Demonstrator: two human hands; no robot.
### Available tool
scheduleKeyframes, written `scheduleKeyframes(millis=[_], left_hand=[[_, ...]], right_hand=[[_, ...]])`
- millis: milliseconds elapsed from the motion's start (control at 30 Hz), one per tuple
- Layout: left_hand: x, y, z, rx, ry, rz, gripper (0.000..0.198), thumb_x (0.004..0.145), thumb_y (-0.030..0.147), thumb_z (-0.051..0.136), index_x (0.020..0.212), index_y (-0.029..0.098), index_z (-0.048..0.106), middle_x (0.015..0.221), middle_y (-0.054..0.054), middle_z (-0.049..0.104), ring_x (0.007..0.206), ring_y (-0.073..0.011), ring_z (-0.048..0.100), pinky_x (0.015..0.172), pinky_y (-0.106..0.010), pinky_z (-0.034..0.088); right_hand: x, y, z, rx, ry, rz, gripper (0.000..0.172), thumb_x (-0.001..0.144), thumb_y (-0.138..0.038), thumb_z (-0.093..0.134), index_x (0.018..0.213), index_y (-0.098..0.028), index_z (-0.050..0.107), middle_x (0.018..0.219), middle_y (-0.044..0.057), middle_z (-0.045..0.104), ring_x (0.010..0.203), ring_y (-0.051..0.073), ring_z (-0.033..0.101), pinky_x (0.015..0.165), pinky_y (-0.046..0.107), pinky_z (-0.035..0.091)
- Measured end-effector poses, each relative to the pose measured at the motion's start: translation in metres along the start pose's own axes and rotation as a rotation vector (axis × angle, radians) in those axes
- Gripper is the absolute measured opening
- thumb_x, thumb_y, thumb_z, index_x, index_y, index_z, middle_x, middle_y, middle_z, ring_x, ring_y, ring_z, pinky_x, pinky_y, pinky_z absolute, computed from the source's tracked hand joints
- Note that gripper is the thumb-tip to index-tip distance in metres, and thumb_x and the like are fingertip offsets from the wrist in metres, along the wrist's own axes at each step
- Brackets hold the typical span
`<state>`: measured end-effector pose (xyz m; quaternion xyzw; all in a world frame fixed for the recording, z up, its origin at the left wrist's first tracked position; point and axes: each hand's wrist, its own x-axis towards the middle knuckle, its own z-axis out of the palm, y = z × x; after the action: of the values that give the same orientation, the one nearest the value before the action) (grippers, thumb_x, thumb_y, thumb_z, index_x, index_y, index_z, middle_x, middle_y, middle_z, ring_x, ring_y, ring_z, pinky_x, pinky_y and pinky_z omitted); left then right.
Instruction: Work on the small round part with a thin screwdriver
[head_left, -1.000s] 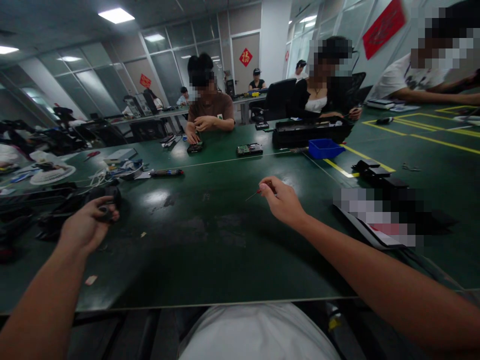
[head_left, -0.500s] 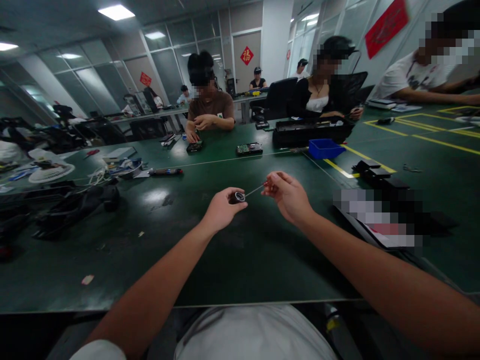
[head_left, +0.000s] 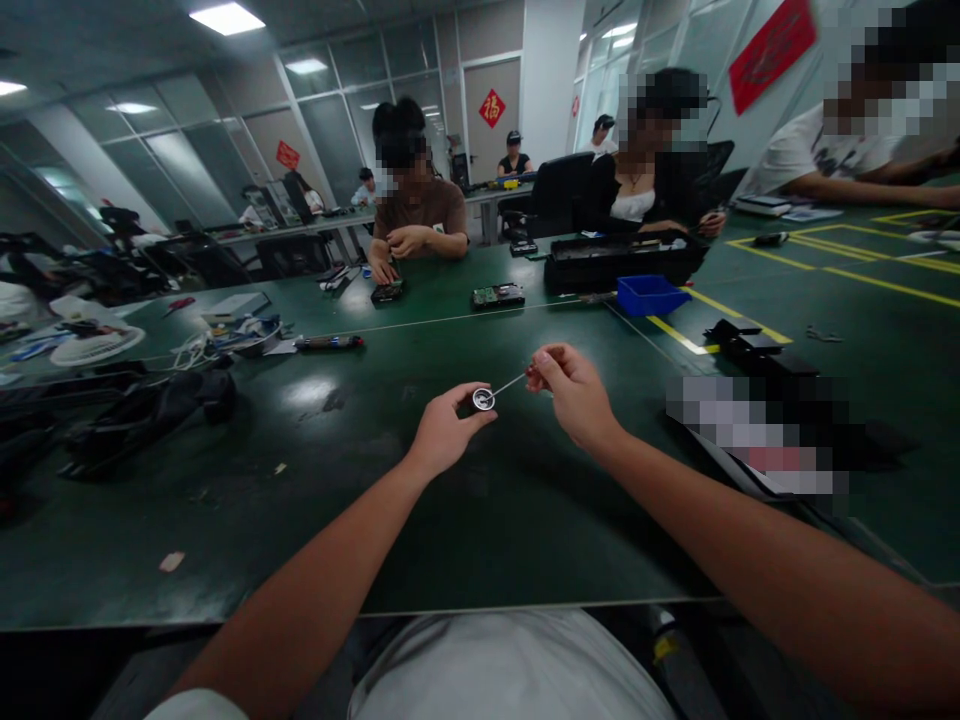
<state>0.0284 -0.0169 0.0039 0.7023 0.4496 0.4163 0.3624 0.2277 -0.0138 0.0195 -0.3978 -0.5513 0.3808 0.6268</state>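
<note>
Between thumb and fingers, my left hand (head_left: 444,432) grips a small round dark part with a silvery ringed face (head_left: 484,400), turned towards me. My right hand (head_left: 571,392) is closed around the handle end of a thin screwdriver (head_left: 510,384); only its slim metal shaft and a bit of reddish handle show. The shaft slants down to the left, and its tip meets the ringed face of the round part. Both hands are held above the green table (head_left: 525,545). What the part's inside looks like is too small to make out.
A pen-like tool (head_left: 330,342) lies ahead to the left, with a black housing (head_left: 150,415) nearer. A blue bin (head_left: 651,296) and a circuit-board unit (head_left: 498,296) sit ahead. Black parts (head_left: 757,350) lie right. Co-workers sit across the table, one handling a small device (head_left: 388,291).
My left hand has tilted the round part so its ringed face shows more fully. The screwdriver tip now meets that face. My right hand has shifted slightly left.
</note>
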Motion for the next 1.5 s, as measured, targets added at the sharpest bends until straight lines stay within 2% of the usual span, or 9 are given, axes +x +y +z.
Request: scheduleKeyframes(millis=[400,700,800,1000,1367,1500], left_hand=[[-0.005,-0.004,-0.002,0.126,0.034,0.069,0.041,0.081,0.018,0.076,0.121,0.023,0.070,0.128,-0.006,0.068,0.124,-0.0236,0.060,0.113,-0.041,0.042],[-0.006,-0.006,-0.002,0.170,0.048,0.101,0.040,0.082,0.022,0.077,0.121,0.026,0.070,0.126,-0.005,0.069,0.121,-0.0236,0.062,0.110,-0.041,0.044],[-0.006,-0.007,-0.003,0.179,0.042,0.114,0.040,0.082,0.024,0.077,0.122,0.026,0.070,0.127,-0.005,0.069,0.122,-0.0236,0.061,0.110,-0.041,0.044],[-0.006,-0.006,-0.003,0.181,0.027,0.120,0.040,0.083,0.024,0.076,0.122,0.025,0.069,0.123,-0.006,0.070,0.117,-0.0237,0.063,0.107,-0.041,0.046],[-0.006,-0.002,-0.003,0.204,0.033,0.117,0.040,0.082,0.021,0.076,0.121,0.025,0.070,0.123,-0.005,0.070,0.117,-0.0233,0.063,0.107,-0.040,0.045],[-0.005,-0.004,-0.003,0.213,0.039,0.126,0.040,0.082,0.021,0.077,0.121,0.025,0.070,0.121,-0.005,0.070,0.115,-0.0228,0.063,0.106,-0.039,0.046]], right_hand=[[-0.011,-0.011,-0.001,-0.265,-0.081,-0.198,0.015,0.096,-0.038,0.058,0.096,-0.023,0.061,0.081,0.001,0.069,0.074,0.017,0.067,0.068,0.033,0.053],[-0.016,-0.019,-0.001,-0.430,-0.090,-0.303,0.015,0.097,-0.037,0.056,0.098,-0.023,0.062,0.083,0.002,0.071,0.075,0.018,0.069,0.069,0.032,0.052],[-0.016,-0.022,-0.001,-0.490,-0.065,-0.310,0.018,0.094,-0.040,0.060,0.095,-0.022,0.064,0.081,0.002,0.071,0.072,0.018,0.067,0.062,0.030,0.048],[-0.016,-0.025,-0.002,-0.591,0.006,-0.301,0.034,0.083,-0.053,0.072,0.071,-0.023,0.059,0.063,0.000,0.064,0.056,0.015,0.055,0.053,0.029,0.038],[-0.013,-0.023,-0.002,-0.636,0.036,-0.275,0.031,0.087,-0.050,0.068,0.074,-0.024,0.060,0.066,0.000,0.066,0.059,0.017,0.059,0.054,0.031,0.039],[-0.013,-0.024,-0.002,-0.584,-0.087,-0.291,0.017,0.092,-0.041,0.064,0.090,-0.024,0.063,0.078,0.002,0.071,0.070,0.020,0.065,0.061,0.032,0.045]])
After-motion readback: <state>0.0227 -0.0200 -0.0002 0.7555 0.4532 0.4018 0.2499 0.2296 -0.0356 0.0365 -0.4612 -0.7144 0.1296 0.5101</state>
